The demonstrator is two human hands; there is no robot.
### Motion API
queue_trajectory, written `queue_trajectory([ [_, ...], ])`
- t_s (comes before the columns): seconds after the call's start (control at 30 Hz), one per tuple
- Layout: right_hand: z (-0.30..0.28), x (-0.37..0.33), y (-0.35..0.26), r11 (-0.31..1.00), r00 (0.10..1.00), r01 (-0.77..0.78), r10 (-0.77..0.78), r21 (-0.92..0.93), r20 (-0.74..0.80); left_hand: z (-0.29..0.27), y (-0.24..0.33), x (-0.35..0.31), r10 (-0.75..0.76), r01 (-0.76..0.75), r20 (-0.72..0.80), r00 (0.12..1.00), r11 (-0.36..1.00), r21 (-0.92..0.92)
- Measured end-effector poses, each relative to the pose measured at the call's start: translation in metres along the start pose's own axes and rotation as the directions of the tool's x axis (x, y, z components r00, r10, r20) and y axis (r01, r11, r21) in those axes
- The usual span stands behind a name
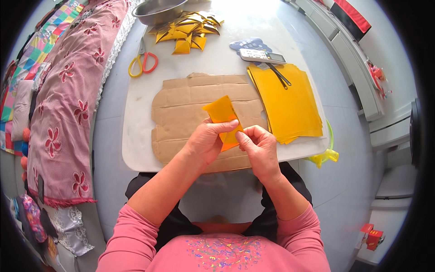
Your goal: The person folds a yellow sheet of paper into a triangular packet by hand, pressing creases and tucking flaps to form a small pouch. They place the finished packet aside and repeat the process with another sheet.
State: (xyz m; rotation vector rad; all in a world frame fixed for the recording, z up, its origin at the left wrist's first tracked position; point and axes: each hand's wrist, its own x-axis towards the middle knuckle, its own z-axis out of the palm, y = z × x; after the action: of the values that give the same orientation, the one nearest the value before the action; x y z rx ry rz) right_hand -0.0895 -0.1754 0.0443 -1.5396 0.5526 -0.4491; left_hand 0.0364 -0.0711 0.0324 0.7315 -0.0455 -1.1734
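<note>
A folded piece of golden-yellow paper (220, 110) is held up over the front part of a flat brown cardboard sheet (190, 102). My left hand (209, 139) grips it from the left, thumb lying across its face. With thumb and fingertips, my right hand (260, 147) pinches its right edge. The lower part of the paper is partly hidden by my hands. Right of the cardboard lies a stack of flat yellow paper sheets (290, 106). At the back of the table, folded yellow paper pieces (186, 29) are heaped.
Scissors (142, 63) with yellow and red handles lie at left on the white table (140, 113). A metal bowl (158, 11) stands at the back. A white remote control (262, 55) and a dark slim tool (278, 76) rest by the stack. A pink-covered sofa (68, 104) runs along the left.
</note>
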Motion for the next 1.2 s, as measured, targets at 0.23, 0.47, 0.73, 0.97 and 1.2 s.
queue_trajectory([
  [0.23,-0.005,-0.002,-0.005,0.998,0.999,0.037,-0.038,0.046,0.018,0.002,0.002,0.000,0.124,-0.120,0.056,0.991,0.991,-0.066],
  [0.47,-0.004,-0.008,-0.004,0.915,0.924,0.360,-0.377,-0.184,-0.065,-0.004,0.003,0.003,0.175,-0.163,0.192,0.966,0.984,-0.079],
  [0.73,-0.003,-0.011,-0.012,0.820,0.862,0.470,-0.507,-0.325,-0.031,-0.005,0.004,0.002,0.239,-0.241,0.235,0.942,0.970,-0.018],
  [0.97,0.007,-0.006,0.001,0.923,0.930,0.359,-0.367,-0.135,-0.033,-0.004,0.003,-0.001,0.180,-0.162,0.230,0.956,0.982,-0.095],
  [1.2,0.011,-0.012,0.006,0.964,0.975,0.214,-0.221,-0.158,-0.029,-0.003,-0.003,-0.001,0.192,-0.170,0.174,0.966,0.976,-0.137],
])
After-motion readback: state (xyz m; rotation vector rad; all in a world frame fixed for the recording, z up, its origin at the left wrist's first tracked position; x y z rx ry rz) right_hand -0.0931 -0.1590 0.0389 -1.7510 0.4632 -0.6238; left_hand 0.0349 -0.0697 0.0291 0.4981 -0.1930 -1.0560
